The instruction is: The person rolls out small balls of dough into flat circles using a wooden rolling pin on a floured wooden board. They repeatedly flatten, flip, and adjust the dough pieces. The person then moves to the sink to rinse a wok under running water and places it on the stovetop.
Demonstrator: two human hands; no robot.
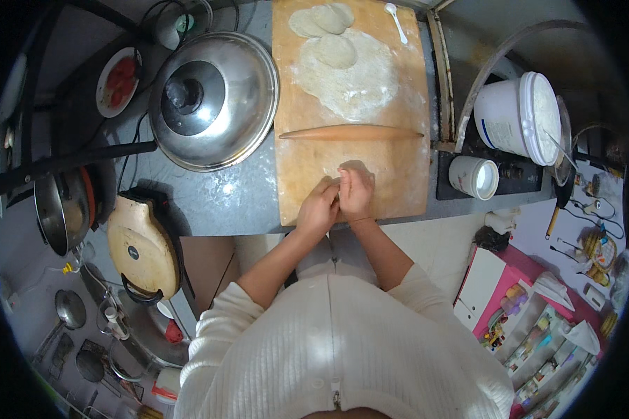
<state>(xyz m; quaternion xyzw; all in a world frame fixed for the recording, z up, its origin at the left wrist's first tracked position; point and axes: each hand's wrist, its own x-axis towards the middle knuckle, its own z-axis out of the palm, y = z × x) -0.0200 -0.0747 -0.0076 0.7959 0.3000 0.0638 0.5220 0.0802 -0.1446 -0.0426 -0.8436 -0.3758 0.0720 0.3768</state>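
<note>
My left hand (318,205) and my right hand (355,193) meet over the near end of a floured wooden board (403,178). The fingers are bent together, and what may lie between them is hidden. Just beyond them a wooden rolling pin (351,132) with tapered ends lies across the board. Farther up, a wide patch of white flour (364,86) is spread on the wood. One flat round of dough (335,51) rests on the flour's far edge, and several more dough rounds (309,22) overlap behind it.
A small white spoon (397,23) lies at the board's far right. Left of the board sits a large domed steel lid (241,99), with an electric griddle (141,246) nearer me. To the right stand a white bucket (503,118) of white powder and a small white tub (466,175).
</note>
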